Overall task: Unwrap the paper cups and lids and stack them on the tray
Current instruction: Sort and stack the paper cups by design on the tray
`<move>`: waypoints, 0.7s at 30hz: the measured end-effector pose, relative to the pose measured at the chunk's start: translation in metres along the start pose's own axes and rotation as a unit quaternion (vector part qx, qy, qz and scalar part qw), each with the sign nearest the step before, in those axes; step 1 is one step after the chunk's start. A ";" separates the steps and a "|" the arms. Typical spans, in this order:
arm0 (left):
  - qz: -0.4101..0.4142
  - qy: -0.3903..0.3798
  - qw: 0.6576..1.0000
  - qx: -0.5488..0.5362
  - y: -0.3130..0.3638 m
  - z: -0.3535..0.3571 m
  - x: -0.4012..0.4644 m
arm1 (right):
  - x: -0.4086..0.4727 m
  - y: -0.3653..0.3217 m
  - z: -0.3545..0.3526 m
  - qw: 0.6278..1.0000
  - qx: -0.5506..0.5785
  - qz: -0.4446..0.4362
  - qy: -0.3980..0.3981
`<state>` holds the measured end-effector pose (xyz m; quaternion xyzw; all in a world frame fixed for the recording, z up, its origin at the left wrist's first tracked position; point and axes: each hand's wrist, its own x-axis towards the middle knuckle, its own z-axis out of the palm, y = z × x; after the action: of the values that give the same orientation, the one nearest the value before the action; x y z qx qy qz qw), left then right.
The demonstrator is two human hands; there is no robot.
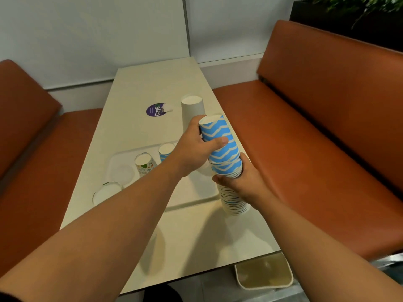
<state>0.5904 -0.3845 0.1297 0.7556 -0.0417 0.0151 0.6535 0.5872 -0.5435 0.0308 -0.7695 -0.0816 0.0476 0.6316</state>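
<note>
A tall upside-down stack of blue-and-white zigzag paper cups (222,147) is held above the table's right side. My left hand (196,151) grips the top cups, thumb across the front. My right hand (242,182) grips the stack lower down, where many rims (235,203) show. The white tray (192,197) lies beneath, carrying an upturned blue zigzag cup (165,151), a cup with a colourful print (145,164) and a white lid (122,173). A clear-wrapped pile of lids (106,191) sits at the tray's left corner.
A white cup stack (193,110) stands behind my hands, next to a purple round sticker (156,110) with crumpled wrap. Orange benches (305,131) flank the cream table (141,88). A small bin (263,273) sits on the floor at the near right.
</note>
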 end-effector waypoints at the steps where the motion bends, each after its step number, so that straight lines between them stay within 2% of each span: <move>1: -0.005 -0.002 1.000 -0.002 -0.001 -0.002 0.000 | 0.000 0.000 0.002 1.000 0.000 0.005 -0.001; 11: -0.023 -0.037 0.999 0.020 -0.015 0.014 -0.007 | -0.014 0.012 -0.005 0.994 0.050 0.073 -0.057; 21: -0.011 -0.013 1.000 0.022 0.002 0.002 -0.001 | -0.006 -0.009 -0.002 0.994 0.078 0.061 -0.054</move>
<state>0.5891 -0.3870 0.1308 0.7707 -0.0414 -0.0012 0.6359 0.5807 -0.5445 0.0402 -0.7180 -0.0648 0.1335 0.6800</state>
